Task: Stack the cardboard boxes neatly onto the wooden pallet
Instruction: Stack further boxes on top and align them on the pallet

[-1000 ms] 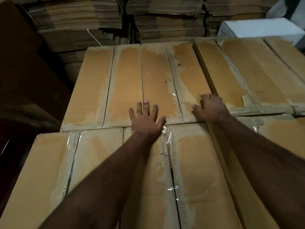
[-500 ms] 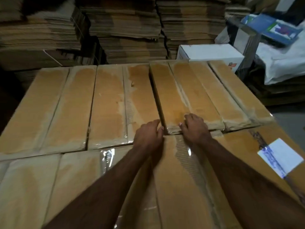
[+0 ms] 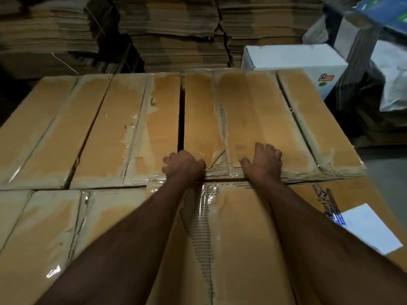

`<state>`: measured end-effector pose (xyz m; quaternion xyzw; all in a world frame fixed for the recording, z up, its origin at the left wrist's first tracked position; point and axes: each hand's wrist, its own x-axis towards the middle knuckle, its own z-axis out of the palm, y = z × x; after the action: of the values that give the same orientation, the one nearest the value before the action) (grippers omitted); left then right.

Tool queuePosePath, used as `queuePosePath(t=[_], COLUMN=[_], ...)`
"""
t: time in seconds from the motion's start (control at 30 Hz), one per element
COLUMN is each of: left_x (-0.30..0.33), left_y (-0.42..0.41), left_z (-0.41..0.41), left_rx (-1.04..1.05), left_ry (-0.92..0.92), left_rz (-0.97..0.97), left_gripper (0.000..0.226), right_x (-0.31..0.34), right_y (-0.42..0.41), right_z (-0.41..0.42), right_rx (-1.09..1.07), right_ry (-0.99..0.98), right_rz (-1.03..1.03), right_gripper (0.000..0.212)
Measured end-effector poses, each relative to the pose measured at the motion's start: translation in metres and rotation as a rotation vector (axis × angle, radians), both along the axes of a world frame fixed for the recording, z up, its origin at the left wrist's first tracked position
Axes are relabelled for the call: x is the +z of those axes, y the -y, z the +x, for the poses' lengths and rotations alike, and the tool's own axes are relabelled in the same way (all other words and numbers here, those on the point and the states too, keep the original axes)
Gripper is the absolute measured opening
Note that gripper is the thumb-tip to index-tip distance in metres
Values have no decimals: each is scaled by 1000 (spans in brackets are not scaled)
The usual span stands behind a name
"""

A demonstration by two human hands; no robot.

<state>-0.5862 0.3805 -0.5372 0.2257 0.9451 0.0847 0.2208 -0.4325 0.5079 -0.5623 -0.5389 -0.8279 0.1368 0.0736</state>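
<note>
Several taped cardboard boxes lie side by side in one flat layer. Both my hands are on the far right box [image 3: 259, 119], at its near edge. My left hand [image 3: 182, 165] is curled round its near left corner, by the dark gap [image 3: 181, 119] that separates it from the far left box [image 3: 92, 128]. My right hand [image 3: 263, 162] grips the same edge further right, with bent fingers on the top face. My forearms cross the near box [image 3: 240, 238]. The pallet is hidden under the boxes.
A white carton [image 3: 295, 57] stands behind the far right box. Tall piles of flattened cardboard [image 3: 171, 29] fill the background. A white label [image 3: 370, 227] sits on the near right box. Bags and a striped box [image 3: 361, 51] crowd the right, with grey floor [image 3: 387, 170] beside the stack.
My left hand went from lying flat on the far left box to curling at the right box's corner. My right hand slid right along the edge. The view swung right and the gap looks wider.
</note>
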Motion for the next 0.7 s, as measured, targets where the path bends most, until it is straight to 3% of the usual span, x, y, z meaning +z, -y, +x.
queuePosePath(t=[0.2,0.4,0.47,0.6,0.7], left_x=[2,-12,-14,-8,2], left_y=[17,32,33,28,26], left_z=[0,10,10,7,20], left_rx=[0,-61,-91,-101,-58], left_ry=[-6,-109,-113,-40,-131], left_rz=[-10,185,148,64,32], left_gripper=[70,70,57,53,46], right_x=[-2,-7,-4,11,26], right_y=[-3,1,3,7,6], right_z=[5,8,9,11,31], right_rx=[71,165,180,262,273], right_ry=[-108,-18,33,198,164], right_rz=[-24,11,23,-23,-118], right_gripper=[57,50,47,49,47])
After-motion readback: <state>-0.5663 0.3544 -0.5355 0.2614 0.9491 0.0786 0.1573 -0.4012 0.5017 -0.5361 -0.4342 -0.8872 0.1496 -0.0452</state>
